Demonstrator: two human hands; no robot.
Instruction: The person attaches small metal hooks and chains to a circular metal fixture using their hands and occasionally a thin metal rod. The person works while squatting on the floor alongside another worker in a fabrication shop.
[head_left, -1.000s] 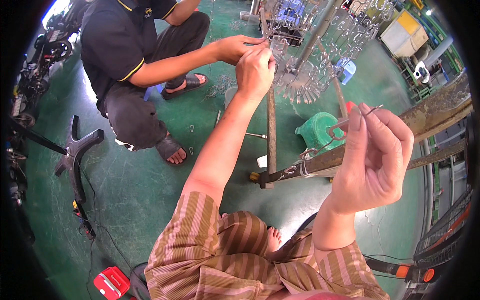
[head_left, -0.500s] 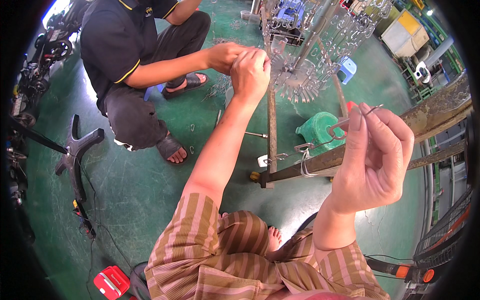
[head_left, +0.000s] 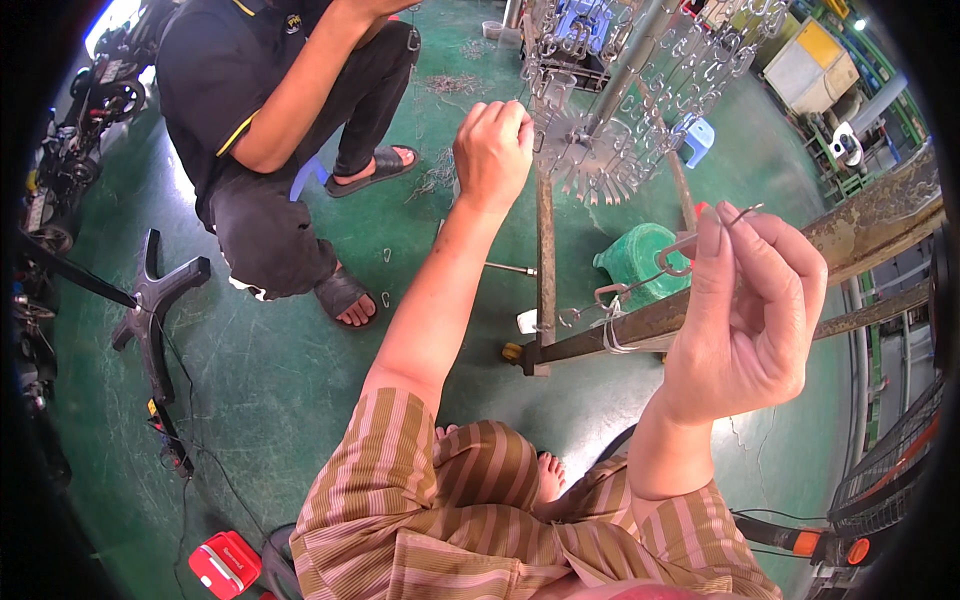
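My left hand [head_left: 492, 152] is closed, its back toward me, at the near side of a rack hung with many small metal snap hooks [head_left: 690, 95]. Its fingertips are hidden, so what they hold cannot be made out. At the right, my right hand [head_left: 750, 315] pinches a thin wire hook [head_left: 745, 212] between thumb and fingers. An oval metal snap hook [head_left: 672, 262] hangs beside the thumb. From it a line of wire and links [head_left: 610, 294] runs left and down, in front of the rusty frame bar.
A co-worker [head_left: 300, 130] squats at the upper left. A green stool [head_left: 645, 262] stands behind the rusty frame [head_left: 860, 225]. Loose wire pieces [head_left: 450, 84] and snap hooks [head_left: 386, 299] lie on the floor. A black stand base [head_left: 160, 300] and a red box [head_left: 224, 565] are at left, a fan [head_left: 890, 465] at right.
The co-worker's hand has drawn away from beside my left hand and up. My left hand has shifted slightly left. My right hand keeps its pinch almost unmoved.
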